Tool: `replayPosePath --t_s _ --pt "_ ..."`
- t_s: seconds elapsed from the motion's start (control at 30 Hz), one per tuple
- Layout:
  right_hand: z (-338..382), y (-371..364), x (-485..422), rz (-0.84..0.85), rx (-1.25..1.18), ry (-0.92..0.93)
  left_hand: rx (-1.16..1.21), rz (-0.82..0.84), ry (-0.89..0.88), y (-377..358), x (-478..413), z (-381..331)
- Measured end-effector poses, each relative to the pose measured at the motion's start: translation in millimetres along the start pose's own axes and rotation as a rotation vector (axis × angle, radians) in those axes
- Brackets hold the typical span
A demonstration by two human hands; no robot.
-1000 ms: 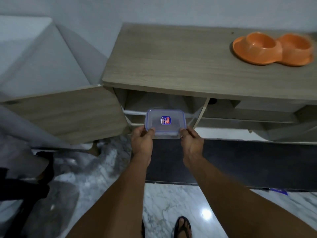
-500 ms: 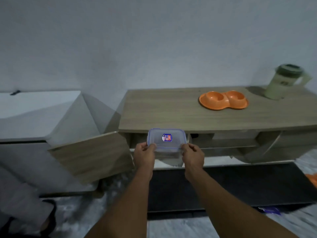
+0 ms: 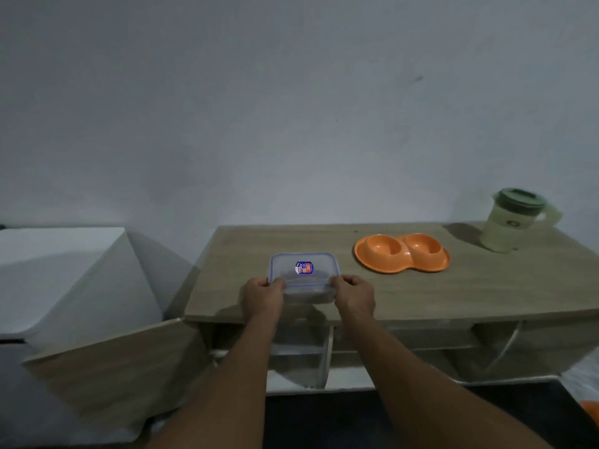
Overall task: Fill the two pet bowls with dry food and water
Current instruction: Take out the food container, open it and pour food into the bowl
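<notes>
We see a clear lidded box (image 3: 304,275) held by its two near corners over the front part of a wooden cabinet top (image 3: 421,296). The left hand (image 3: 262,298) grips the near left corner and the right hand (image 3: 355,296) grips the near right corner; on each, the thumb lies over the lid's edge and the fingers curl under the side. The lid has a blue rim and a small blue and red label at its centre. A shadow falls on the top under the box, and we cannot tell whether its base touches the wood. We cannot make out its contents through the plastic.

To the right of the box, apart from it, an orange double bowl (image 3: 402,252) lies flat on the top, its two wells side by side. Farther right, near the wall, stands a pale green jug (image 3: 512,222) with a dark lid, its handle pointing right.

Below the top, the cabinet door (image 3: 113,367) at the left hangs open, and shelves show behind our forearms. A white unit (image 3: 58,270) stands to the left of the cabinet.
</notes>
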State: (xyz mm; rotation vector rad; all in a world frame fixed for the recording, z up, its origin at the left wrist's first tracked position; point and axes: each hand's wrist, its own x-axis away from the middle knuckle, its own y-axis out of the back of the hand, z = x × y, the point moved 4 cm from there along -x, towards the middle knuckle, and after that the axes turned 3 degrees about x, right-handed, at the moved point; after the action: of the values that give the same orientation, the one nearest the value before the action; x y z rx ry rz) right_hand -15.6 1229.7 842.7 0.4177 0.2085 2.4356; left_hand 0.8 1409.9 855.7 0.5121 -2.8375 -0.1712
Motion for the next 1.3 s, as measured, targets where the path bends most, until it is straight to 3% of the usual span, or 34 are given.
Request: replayPosePath --t_s 0.33,0.7,0.87,1.0,1.17,1.3 --pt "11.5 -21.4 -140.2 0.206 0.181 0.018 -0.066 -0.042 0.162 -100.9 -83.2 22.3" --pt "14.9 -54.7 -201.1 0.239 0.278 0.052 -0.108 -0.076 0.201 -134.4 -142.9 21.5" --pt "34.4 -75.4 -212.8 0.255 0.391 0.000 -0.231 0.038 0.190 -139.3 -161.0 -11.9" --pt "34.2 -90.6 -226.2 0.311 0.420 -0.114 -0.121 0.107 0.306 -141.3 -175.4 -11.4" --pt "48.8 -94.4 -237.1 0.391 0.414 -0.217 -0.062 0.148 0.334 -153.8 -224.0 28.7" --pt "54.7 -88.8 -239.9 0.441 0.450 -0.317 -0.002 0.140 0.376 -151.5 -214.6 16.6"
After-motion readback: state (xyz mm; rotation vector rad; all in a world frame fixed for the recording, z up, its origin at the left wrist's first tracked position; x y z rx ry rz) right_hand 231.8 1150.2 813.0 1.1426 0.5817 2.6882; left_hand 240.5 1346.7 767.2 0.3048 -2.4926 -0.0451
